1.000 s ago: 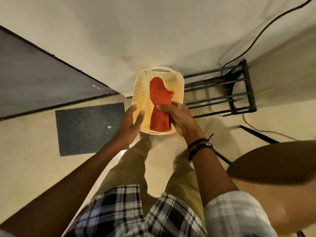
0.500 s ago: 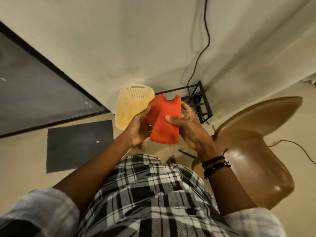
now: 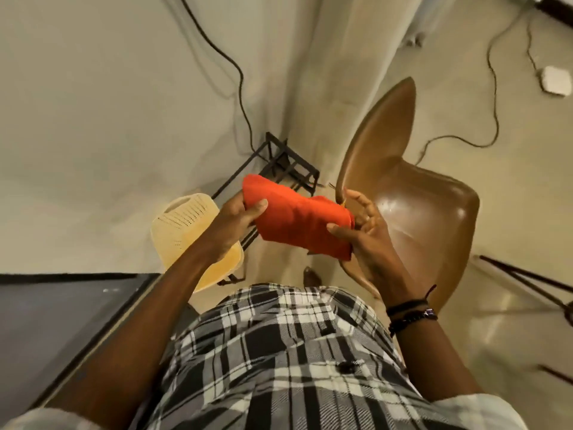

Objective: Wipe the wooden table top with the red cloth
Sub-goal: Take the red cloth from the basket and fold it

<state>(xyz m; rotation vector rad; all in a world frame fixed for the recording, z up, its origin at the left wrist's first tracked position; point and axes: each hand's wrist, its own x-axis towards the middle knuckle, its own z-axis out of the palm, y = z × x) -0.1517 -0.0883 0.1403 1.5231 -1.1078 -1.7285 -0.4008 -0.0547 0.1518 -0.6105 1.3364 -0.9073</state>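
- Both hands held the red cloth (image 3: 297,221) in the air just left of the chair (image 3: 418,212). It was bunched into a thick folded pad rather than hanging loose, probably to give a firm face for wiping.
- The left hand (image 3: 235,221) gripped the end of the cloth farthest from the chair. Its thumb pressed on top and its fingers curled beneath, taking most of the weight.
- The right hand (image 3: 369,234) pinched the end nearest the chair, with the thumb at the lower edge and the other fingers spread behind the fabric. This looked like a light hold for squaring or turning the fold, not for carrying it.
- Dark bracelets (image 3: 409,311) ringed the right wrist, in front of the chair's seat.
- A cream basket (image 3: 186,231) stood on the floor well left of the chair, under the left forearm. Its inside could not be seen.
- A black rack (image 3: 288,162) sat by the wall just left of the chair's back, beyond the cloth, and a cable (image 3: 235,76) ran down the wall towards it.
- No wooden surface was in view, so wiping had evidently not begun and the cloth was only being readied.
- The next move would probably mean turning to the surface and laying the pad flat under one palm.
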